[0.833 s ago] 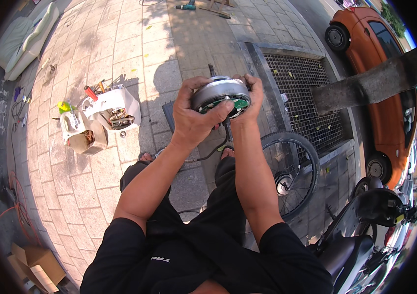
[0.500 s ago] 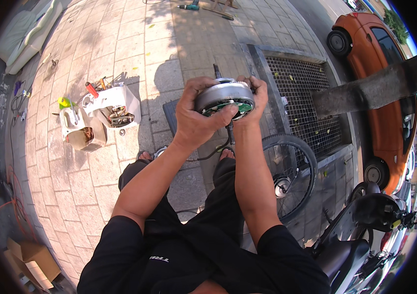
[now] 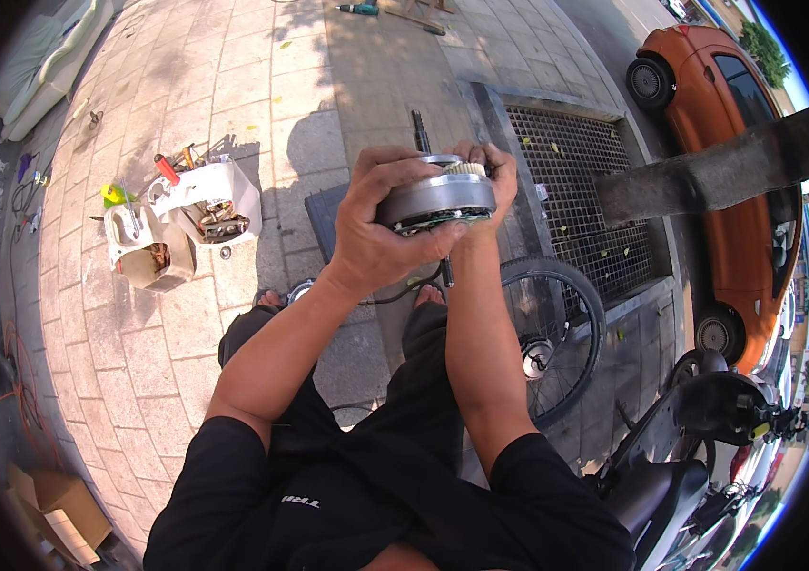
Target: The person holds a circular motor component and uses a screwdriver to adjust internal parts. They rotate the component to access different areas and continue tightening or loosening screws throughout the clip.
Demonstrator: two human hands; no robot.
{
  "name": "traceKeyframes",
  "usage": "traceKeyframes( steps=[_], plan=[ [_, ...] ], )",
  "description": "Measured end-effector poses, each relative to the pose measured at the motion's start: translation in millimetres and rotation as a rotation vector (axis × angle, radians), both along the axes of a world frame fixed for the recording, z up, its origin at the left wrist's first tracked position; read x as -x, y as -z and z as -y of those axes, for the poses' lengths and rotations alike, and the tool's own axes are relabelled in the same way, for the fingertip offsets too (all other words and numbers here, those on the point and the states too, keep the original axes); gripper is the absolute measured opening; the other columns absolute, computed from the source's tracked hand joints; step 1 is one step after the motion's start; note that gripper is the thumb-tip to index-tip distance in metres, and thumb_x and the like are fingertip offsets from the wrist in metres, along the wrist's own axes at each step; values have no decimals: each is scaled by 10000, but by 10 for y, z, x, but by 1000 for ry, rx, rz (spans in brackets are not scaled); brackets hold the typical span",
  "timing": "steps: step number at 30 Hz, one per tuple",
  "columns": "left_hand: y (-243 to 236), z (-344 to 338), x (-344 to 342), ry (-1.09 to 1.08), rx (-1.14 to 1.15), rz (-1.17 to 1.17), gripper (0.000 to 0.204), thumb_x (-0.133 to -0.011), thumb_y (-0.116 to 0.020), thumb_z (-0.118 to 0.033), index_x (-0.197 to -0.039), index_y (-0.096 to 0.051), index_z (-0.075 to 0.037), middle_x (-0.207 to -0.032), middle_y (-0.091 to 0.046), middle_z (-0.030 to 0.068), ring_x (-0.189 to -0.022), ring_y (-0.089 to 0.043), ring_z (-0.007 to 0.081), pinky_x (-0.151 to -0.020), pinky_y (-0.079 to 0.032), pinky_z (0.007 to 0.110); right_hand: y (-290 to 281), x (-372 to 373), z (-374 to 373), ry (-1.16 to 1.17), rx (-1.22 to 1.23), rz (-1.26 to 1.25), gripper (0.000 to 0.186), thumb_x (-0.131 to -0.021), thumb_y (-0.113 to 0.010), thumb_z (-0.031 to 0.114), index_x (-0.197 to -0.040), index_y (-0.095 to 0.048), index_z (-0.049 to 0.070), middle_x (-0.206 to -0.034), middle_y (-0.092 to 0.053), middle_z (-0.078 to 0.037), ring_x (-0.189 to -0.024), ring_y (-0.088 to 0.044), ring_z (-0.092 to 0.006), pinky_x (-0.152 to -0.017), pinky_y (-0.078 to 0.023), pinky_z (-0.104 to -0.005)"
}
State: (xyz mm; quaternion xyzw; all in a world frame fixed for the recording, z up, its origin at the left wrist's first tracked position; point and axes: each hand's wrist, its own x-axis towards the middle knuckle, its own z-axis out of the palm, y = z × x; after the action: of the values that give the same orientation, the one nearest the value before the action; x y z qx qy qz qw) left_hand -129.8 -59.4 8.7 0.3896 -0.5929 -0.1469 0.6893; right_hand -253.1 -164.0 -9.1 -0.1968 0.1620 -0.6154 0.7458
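Two hands (image 3: 395, 224) grip one round motor hub (image 3: 438, 198) (one wheel (image 3: 557, 338) nearby)

The motor hub (image 3: 438, 197) sits between both hands, left hand (image 3: 381, 228) and right hand (image 3: 492, 176); tool containers (image 3: 181, 219) lie left on the pavement (image 3: 252, 95), a wheel (image 3: 552, 333) right, a grate (image 3: 581, 181) beyond.

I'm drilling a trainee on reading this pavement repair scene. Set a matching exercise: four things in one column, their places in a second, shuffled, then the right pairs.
Things:
1. round grey metal hub motor
2. orange car
3. black spoked bicycle wheel
4. white plastic tool containers

Places:
A. lying flat by the person's right leg
B. on the paving at the left
C. held up between the left hand and right hand
D. parked at the far right

Pairs: 1-C, 2-D, 3-A, 4-B
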Motion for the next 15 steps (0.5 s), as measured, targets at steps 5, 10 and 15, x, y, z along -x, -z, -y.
traceKeyframes(
  steps=[5, 10, 15],
  plan=[
    [4, -12, -2, -11, -9, 1, 636, -703, -939, -134, -1261, -637, -82, -1254, -618, 153, -1120, -671, 247, -930, -587, 373, 26, 0, 20, -5, 77, -14, 345, -981, -537, 310, -723, -440, 102, -691, -499, -92, -739, -534, -262, -706, -462, -398],
    [-13, 3, 1, -37, -4, 10, 621, -702, -927, -134, -1246, -632, -73, -1235, -624, 148, -1100, -670, 241, -911, -582, 364, 24, -4, 25, 16, 81, -34, 344, -977, -537, 306, -717, -436, 105, -676, -500, -94, -723, -533, -262, -689, -468, -409],
    [-12, 7, 15, -50, -21, -8, 610, -699, -924, -141, -1232, -638, -64, -1223, -626, 136, -1094, -665, 232, -919, -571, 358, -35, -27, -12, 62, 27, -77, 336, -975, -536, 298, -717, -442, 106, -677, -512, -97, -707, -542, -264, -680, -479, -415]
  ],
)
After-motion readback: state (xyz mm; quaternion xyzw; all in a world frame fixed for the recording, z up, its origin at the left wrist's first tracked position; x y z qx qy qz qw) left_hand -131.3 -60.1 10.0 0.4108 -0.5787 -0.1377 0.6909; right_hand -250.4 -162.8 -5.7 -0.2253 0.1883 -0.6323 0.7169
